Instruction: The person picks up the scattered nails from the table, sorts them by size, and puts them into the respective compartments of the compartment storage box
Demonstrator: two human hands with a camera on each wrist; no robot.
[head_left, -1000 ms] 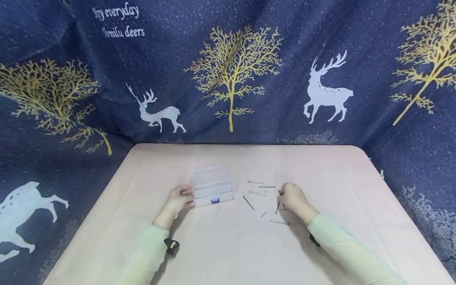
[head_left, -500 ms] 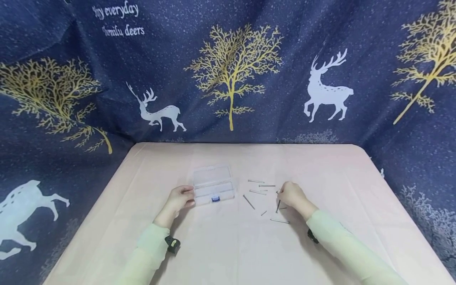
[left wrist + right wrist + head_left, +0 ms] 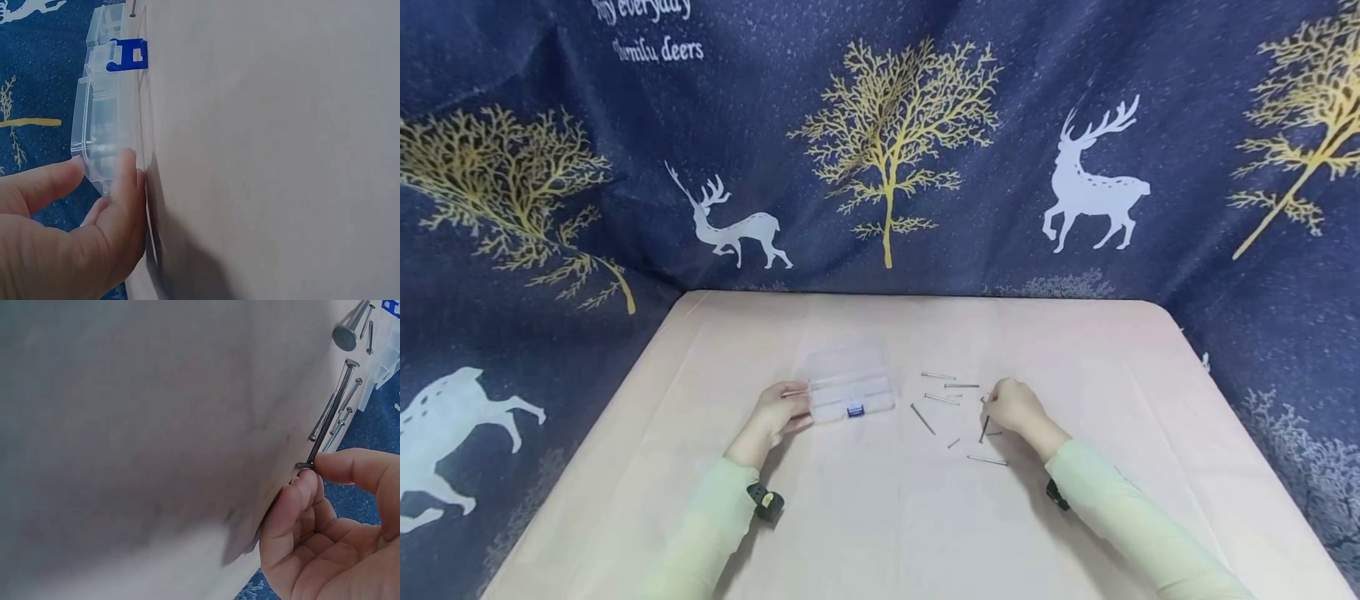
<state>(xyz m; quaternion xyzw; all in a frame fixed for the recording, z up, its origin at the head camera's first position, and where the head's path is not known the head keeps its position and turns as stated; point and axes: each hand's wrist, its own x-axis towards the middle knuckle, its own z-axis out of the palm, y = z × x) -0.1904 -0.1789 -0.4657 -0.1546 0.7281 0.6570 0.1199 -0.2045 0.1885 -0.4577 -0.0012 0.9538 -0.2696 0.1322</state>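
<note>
My left hand (image 3: pixel 780 410) holds the left end of a clear plastic box (image 3: pixel 832 412), its lid tipped back and a blue latch (image 3: pixel 855 410) at the front. In the left wrist view the thumb lies against the box's upper edge (image 3: pixel 103 119), the fingers along its lower side. Right of the box, my right hand (image 3: pixel 1015 406) pinches a nail between thumb and forefinger; in the right wrist view the nail's head (image 3: pixel 304 466) pokes out at the fingertips, most of the shaft hidden. Another long nail (image 3: pixel 331 415) lies right beside those fingertips.
Several nails of different lengths lie scattered between the hands, among them a slanted long one (image 3: pixel 922 419), a front one (image 3: pixel 987 460) and a short one (image 3: pixel 953 443). A pale cloth (image 3: pixel 880 517) covers the table. A dark blue printed curtain (image 3: pixel 970 258) hangs behind.
The head view has dipped slightly, so the scene sits higher. The right fingers have drawn a little back, with the pinched nail's head now showing beside them. The left hand stays at the box.
</note>
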